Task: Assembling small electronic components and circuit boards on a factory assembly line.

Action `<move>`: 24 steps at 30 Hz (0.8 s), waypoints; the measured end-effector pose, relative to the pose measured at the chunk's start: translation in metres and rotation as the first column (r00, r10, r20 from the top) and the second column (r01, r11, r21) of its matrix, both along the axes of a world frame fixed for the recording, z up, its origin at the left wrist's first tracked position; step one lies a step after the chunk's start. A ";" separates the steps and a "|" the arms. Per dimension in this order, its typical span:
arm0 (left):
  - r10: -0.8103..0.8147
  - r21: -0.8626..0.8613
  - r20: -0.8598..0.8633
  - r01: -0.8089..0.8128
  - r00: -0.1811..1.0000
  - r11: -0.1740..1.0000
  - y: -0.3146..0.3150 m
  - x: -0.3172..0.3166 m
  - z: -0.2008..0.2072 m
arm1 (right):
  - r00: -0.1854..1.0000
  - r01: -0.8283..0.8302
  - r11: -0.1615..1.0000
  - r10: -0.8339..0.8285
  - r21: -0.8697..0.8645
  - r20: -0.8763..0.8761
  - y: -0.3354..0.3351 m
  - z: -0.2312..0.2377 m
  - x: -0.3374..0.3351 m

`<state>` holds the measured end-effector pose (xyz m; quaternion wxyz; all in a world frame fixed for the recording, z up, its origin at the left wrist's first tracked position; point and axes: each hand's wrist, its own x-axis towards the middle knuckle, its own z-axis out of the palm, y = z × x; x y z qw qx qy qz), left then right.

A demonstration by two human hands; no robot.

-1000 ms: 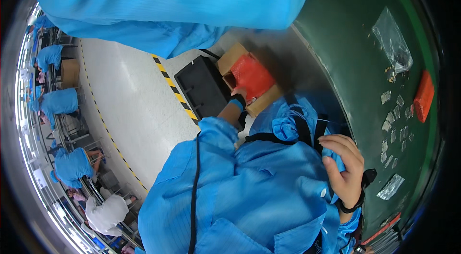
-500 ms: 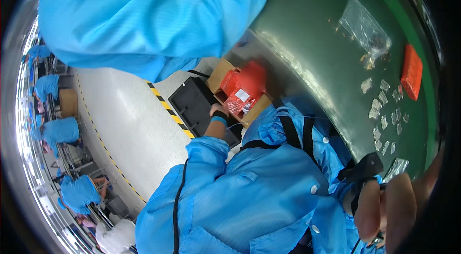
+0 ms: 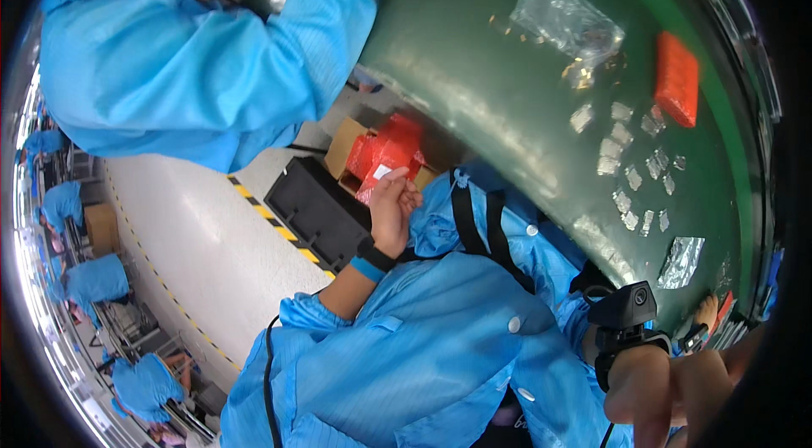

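Workshop floor (image 3: 194,228), pale, with black-and-yellow tape (image 3: 271,215). Workbench (image 3: 482,76), green-topped, its near edge running between box and bench goods. Co-worker in a blue smock (image 3: 194,76), upper left, one sleeve close above the box and limiting reach from that side. Black tray (image 3: 317,211), ribbed, on the box's left. Cardboard box (image 3: 341,143), open, below bench level, its raised flaps narrowing access. Red bubble-wrapped packets (image 3: 397,142), in the box, one with a white label; probably light, soft outside, a little slippery, contents possibly fragile; best held flat across opposite sides, without squeezing. Left hand (image 3: 393,211), at the packets' near side, fingers close together and loosely bent; contact cannot be told. Right hand (image 3: 668,393), lower right, wrist camera (image 3: 628,304) above it, fingers curled; whether they pinch anything cannot be told. Clear bag (image 3: 562,12) and red block (image 3: 677,80), on the bench. Silver pouch (image 3: 682,262), flat. Small silvery pieces (image 3: 620,133), scattered.
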<state>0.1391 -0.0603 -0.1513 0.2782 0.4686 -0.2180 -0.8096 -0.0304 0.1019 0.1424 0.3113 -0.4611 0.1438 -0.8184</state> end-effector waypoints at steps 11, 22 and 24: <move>-0.671 -0.569 -0.285 0.442 0.685 0.693 -0.019 -0.116 0.168 | 0.320 0.928 -0.022 -0.467 0.373 -0.824 0.040 -0.047 -0.152; -0.776 -0.847 0.130 0.476 0.617 0.236 0.026 -0.351 0.160 | 0.139 0.892 -0.392 -0.238 0.226 -0.961 0.038 -0.141 -0.237; -0.788 -0.817 0.249 0.559 0.563 0.141 0.033 -0.351 0.145 | 0.098 0.880 -0.425 -0.272 0.211 -0.957 0.047 -0.145 -0.237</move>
